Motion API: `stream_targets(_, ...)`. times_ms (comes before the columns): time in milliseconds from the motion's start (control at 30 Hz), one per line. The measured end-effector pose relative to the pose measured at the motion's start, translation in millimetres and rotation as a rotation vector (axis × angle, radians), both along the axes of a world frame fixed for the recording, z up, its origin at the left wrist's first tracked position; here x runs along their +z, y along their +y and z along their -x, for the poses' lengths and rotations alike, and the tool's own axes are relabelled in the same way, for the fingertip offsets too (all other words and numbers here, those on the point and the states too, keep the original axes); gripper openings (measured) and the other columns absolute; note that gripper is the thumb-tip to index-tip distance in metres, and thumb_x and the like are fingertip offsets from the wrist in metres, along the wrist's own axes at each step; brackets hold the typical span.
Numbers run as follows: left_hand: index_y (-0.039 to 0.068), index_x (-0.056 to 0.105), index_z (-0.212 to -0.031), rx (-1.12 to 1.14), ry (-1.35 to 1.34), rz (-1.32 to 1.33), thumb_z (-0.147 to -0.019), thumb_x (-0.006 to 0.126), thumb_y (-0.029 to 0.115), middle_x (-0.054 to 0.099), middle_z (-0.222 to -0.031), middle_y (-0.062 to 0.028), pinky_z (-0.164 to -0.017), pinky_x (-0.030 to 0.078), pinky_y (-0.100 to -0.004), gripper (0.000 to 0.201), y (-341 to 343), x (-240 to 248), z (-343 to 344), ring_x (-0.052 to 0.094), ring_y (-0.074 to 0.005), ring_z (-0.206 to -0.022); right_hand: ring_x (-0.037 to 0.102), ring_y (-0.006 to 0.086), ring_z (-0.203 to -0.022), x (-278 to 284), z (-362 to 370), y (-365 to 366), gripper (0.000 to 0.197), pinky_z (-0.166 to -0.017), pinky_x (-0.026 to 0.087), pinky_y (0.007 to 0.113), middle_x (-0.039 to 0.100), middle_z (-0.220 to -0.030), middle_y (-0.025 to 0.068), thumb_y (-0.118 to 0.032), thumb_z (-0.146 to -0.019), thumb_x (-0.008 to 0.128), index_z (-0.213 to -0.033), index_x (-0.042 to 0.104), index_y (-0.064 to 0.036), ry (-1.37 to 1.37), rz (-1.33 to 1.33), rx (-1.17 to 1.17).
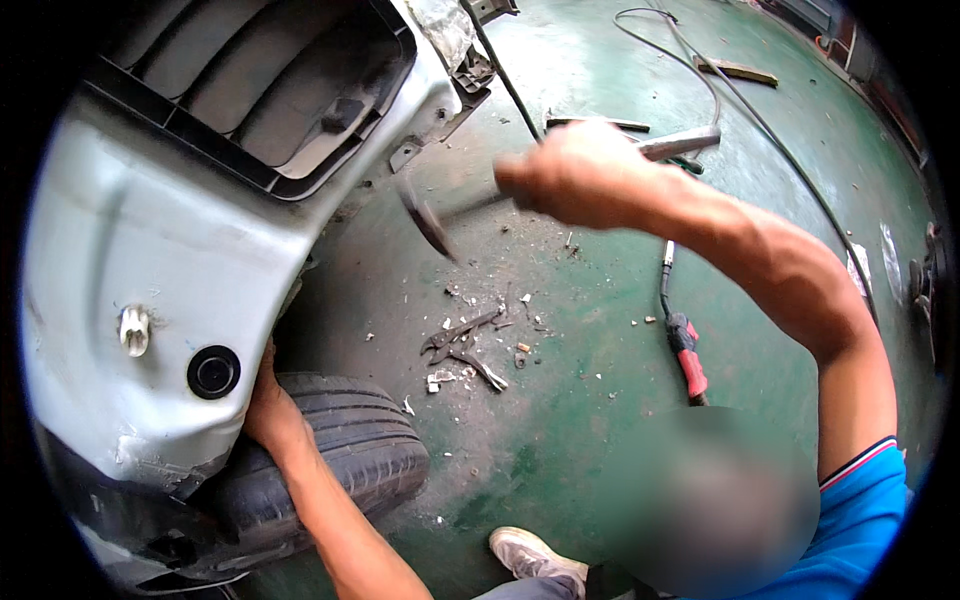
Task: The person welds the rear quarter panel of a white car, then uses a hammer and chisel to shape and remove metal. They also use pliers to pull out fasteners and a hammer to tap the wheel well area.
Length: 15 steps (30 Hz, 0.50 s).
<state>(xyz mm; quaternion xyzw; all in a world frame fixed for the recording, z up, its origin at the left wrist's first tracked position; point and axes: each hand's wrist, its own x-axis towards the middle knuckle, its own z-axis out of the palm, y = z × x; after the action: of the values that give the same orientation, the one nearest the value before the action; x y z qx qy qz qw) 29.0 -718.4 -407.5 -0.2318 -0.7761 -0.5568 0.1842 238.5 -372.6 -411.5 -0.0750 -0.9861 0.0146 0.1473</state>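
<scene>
My right hand (580, 172) is raised over the green floor, shut on the handle of a hammer (432, 222) whose blurred head hangs just right of the pale blue car bumper (150, 250). My left hand (268, 408) reaches behind the lower edge of that bumper, pressed between it and a black tyre (350, 450) lying on the floor. Its fingers are hidden by the panel. A round black sensor (213, 372) and a white clip (134, 330) sit on the bumper's face.
Pliers (465, 345) and small debris lie on the floor (560, 400) in the middle. A red-handled tool with a hose (686, 350) lies to the right. A metal bar (680, 143), cables (700, 70) and a wood strip (738, 70) lie farther back. My shoe (535, 555) is below.
</scene>
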Motion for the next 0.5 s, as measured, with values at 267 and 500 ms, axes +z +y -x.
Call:
stream_targets(267,-0.010,0.060,-0.124,-0.049,-0.015,-0.089,-0.087,0.076,0.008,0.063,-0.126,-0.0183,-0.096,0.052,-0.0363,0.044,10.4,-1.9,-1.7,0.062,-0.0258,-0.111,0.064,0.0369,-0.064,-14.0,-10.0,5.7,0.027,-0.056,0.049,0.048,0.062,-0.067,0.0113,-0.027,-0.083,0.075,-0.096,0.058,-0.0109,-0.086,0.024,0.105)
stream_targets(500,-0.007,0.060,-0.126,0.005,-0.031,-0.056,-0.086,0.076,0.007,0.063,-0.126,-0.0146,-0.097,0.050,-0.0356,0.046,-0.8,-6.2,-1.4,0.061,-0.0248,-0.110,0.060,0.0355,-0.060,-29.5,-6.9,1.4,0.030,-0.056,0.045,0.046,0.056,-0.064,0.0146,-0.027,-0.085,0.076,-0.098,0.058,-0.0064,0.147,0.470,0.264)
